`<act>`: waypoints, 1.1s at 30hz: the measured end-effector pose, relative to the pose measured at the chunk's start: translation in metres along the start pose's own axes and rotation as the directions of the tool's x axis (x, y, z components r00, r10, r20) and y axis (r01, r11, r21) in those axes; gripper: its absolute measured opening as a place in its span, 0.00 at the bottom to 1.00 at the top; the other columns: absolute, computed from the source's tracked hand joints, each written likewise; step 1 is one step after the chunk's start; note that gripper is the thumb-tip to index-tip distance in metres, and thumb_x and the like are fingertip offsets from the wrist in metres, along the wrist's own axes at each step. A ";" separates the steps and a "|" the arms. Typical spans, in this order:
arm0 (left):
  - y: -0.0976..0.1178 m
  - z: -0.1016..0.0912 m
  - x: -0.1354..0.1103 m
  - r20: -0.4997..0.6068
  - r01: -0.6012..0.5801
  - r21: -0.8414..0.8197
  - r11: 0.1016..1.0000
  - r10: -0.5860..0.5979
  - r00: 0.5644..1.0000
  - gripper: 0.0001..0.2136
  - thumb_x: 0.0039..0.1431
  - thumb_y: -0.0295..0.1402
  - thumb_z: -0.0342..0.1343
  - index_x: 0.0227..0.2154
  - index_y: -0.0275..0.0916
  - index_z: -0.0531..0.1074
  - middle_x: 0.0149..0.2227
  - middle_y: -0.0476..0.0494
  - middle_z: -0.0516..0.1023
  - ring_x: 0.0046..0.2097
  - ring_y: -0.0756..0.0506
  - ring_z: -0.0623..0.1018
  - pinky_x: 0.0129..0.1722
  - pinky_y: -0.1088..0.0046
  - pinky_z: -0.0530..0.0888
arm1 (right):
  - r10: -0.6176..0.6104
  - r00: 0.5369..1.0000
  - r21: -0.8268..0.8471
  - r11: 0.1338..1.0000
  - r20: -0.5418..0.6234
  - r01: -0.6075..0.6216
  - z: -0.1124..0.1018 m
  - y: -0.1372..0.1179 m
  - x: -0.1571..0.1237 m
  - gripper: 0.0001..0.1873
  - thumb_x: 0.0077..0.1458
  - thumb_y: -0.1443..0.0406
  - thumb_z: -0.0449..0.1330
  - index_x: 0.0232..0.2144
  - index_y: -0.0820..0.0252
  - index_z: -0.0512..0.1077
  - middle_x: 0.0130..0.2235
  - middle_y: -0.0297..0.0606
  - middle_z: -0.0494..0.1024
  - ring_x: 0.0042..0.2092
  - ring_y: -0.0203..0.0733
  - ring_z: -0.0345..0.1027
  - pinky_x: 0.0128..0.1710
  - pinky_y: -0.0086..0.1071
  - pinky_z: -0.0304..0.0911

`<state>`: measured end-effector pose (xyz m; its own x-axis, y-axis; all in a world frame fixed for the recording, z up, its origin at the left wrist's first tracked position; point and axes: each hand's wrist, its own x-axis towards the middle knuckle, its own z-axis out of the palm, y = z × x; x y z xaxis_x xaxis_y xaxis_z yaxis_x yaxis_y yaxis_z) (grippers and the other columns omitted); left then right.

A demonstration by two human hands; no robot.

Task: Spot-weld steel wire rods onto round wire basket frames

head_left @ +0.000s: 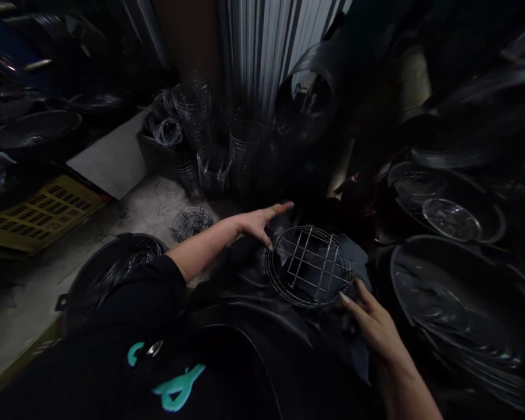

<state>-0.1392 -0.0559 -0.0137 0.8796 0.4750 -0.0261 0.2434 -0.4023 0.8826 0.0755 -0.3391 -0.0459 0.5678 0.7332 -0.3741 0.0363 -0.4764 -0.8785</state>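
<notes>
A round wire grille (308,265) with a crossed grid lies in front of me on dark material. My right hand (370,318) holds its near right rim with the fingertips pinched on the wire. My left hand (258,223) reaches forward past the grille's far left edge, fingers stretched out, index finger pointing ahead and thumb close to the rim. It holds nothing that I can see.
Stacks of wire rings and grilles (201,134) stand at the back. A black tub with wire parts (109,274) sits at the left, a yellow crate (39,213) further left. Black pans and round lids (450,219) crowd the right side.
</notes>
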 end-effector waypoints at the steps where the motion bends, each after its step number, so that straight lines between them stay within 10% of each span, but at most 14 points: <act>1: 0.003 -0.006 -0.003 -0.195 0.044 0.011 0.999 -0.041 0.980 0.49 0.31 0.23 0.69 0.62 0.35 0.55 0.61 0.34 0.64 0.58 0.39 0.70 0.59 0.64 0.65 | -0.008 0.999 0.097 0.995 -0.041 0.012 -0.004 -0.004 -0.002 0.47 0.40 0.53 0.69 0.60 0.62 0.61 0.21 0.30 0.72 0.19 0.36 0.62 0.19 0.29 0.60; 3: 0.017 -0.014 -0.013 -0.529 0.071 0.031 0.997 -0.044 0.847 0.37 0.43 0.21 0.61 0.60 0.32 0.59 0.54 0.35 0.73 0.50 0.43 0.76 0.55 0.67 0.70 | 0.004 0.998 0.298 0.954 -0.070 0.017 -0.008 -0.020 -0.005 0.41 0.39 0.55 0.71 0.55 0.59 0.66 0.25 0.32 0.75 0.22 0.35 0.65 0.23 0.28 0.62; 5: 0.037 -0.010 -0.024 -0.629 -0.045 0.145 0.988 0.128 0.767 0.27 0.52 0.22 0.53 0.58 0.31 0.63 0.46 0.38 0.78 0.45 0.47 0.78 0.51 0.70 0.72 | 0.000 1.000 0.473 0.881 0.012 -0.006 -0.006 -0.046 -0.006 0.35 0.40 0.53 0.71 0.50 0.56 0.69 0.31 0.39 0.77 0.27 0.39 0.70 0.25 0.29 0.65; 8: 0.069 0.021 -0.039 -0.281 -0.422 0.437 0.794 0.566 0.775 0.21 0.56 0.25 0.50 0.53 0.36 0.69 0.48 0.41 0.78 0.40 0.48 0.78 0.41 0.73 0.75 | -0.070 0.951 0.604 0.786 0.300 -0.133 0.012 -0.085 -0.008 0.39 0.35 0.43 0.69 0.48 0.53 0.69 0.42 0.47 0.77 0.36 0.51 0.73 0.25 0.35 0.67; 11: 0.086 0.056 -0.049 0.146 -0.642 0.530 0.554 0.686 0.713 0.17 0.59 0.30 0.50 0.51 0.42 0.72 0.46 0.45 0.80 0.33 0.49 0.76 0.33 0.71 0.72 | -0.095 0.939 0.625 0.767 0.330 -0.143 0.031 -0.103 -0.008 0.34 0.38 0.50 0.71 0.47 0.53 0.69 0.38 0.42 0.77 0.30 0.43 0.72 0.21 0.30 0.65; 14: 0.090 0.067 -0.055 0.216 -0.645 0.482 0.594 0.632 0.744 0.16 0.57 0.35 0.53 0.48 0.47 0.74 0.47 0.46 0.79 0.41 0.46 0.76 0.41 0.68 0.72 | -0.060 0.978 0.595 0.800 0.200 -0.073 0.036 -0.098 -0.009 0.27 0.41 0.61 0.71 0.45 0.57 0.69 0.28 0.34 0.75 0.23 0.36 0.67 0.19 0.26 0.62; 18: 0.089 0.049 -0.055 -0.214 -0.404 0.222 0.888 0.448 0.868 0.19 0.53 0.36 0.59 0.50 0.47 0.73 0.53 0.44 0.75 0.54 0.42 0.72 0.56 0.63 0.66 | -0.018 0.980 0.546 0.832 0.198 -0.095 0.026 -0.088 -0.012 0.29 0.41 0.60 0.70 0.46 0.58 0.68 0.30 0.36 0.76 0.22 0.37 0.67 0.16 0.25 0.59; 21: 0.081 0.038 -0.043 -0.462 -0.181 -0.118 0.976 0.107 0.880 0.21 0.54 0.34 0.59 0.53 0.43 0.71 0.51 0.41 0.75 0.50 0.44 0.74 0.53 0.64 0.69 | 0.016 0.962 0.469 0.871 0.273 -0.147 0.021 -0.090 -0.015 0.32 0.39 0.58 0.70 0.47 0.58 0.67 0.32 0.39 0.77 0.20 0.37 0.66 0.14 0.25 0.57; 25: 0.063 0.043 -0.025 -0.338 -0.005 -0.438 0.899 -0.159 0.927 0.20 0.53 0.27 0.56 0.50 0.37 0.73 0.40 0.42 0.78 0.36 0.50 0.76 0.41 0.72 0.73 | 0.041 0.974 0.354 0.927 0.225 -0.121 0.018 -0.086 -0.012 0.35 0.37 0.57 0.71 0.48 0.62 0.69 0.27 0.36 0.75 0.19 0.36 0.64 0.13 0.26 0.56; 29: 0.051 0.051 -0.015 -0.360 0.042 -0.425 0.904 -0.211 0.909 0.22 0.51 0.25 0.56 0.51 0.35 0.72 0.38 0.44 0.78 0.31 0.55 0.72 0.36 0.77 0.71 | -0.105 0.980 0.101 0.987 -0.170 0.123 0.016 -0.073 0.005 0.35 0.39 0.55 0.69 0.50 0.62 0.71 0.30 0.38 0.78 0.27 0.42 0.71 0.23 0.31 0.66; 33: 0.040 0.054 -0.009 -0.376 0.048 -0.341 0.939 -0.183 0.908 0.24 0.50 0.23 0.55 0.53 0.39 0.70 0.39 0.47 0.77 0.28 0.57 0.68 0.34 0.78 0.69 | -0.297 0.923 -0.249 0.939 -0.246 0.236 0.015 -0.071 0.029 0.26 0.44 0.54 0.61 0.42 0.64 0.77 0.41 0.45 0.79 0.46 0.53 0.72 0.47 0.41 0.67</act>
<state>-0.1158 -0.1183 -0.0036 0.6006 0.7995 -0.0086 0.1311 -0.0879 0.9875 0.0768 -0.2763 0.0012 0.7155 0.6985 -0.0112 0.3728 -0.3953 -0.8395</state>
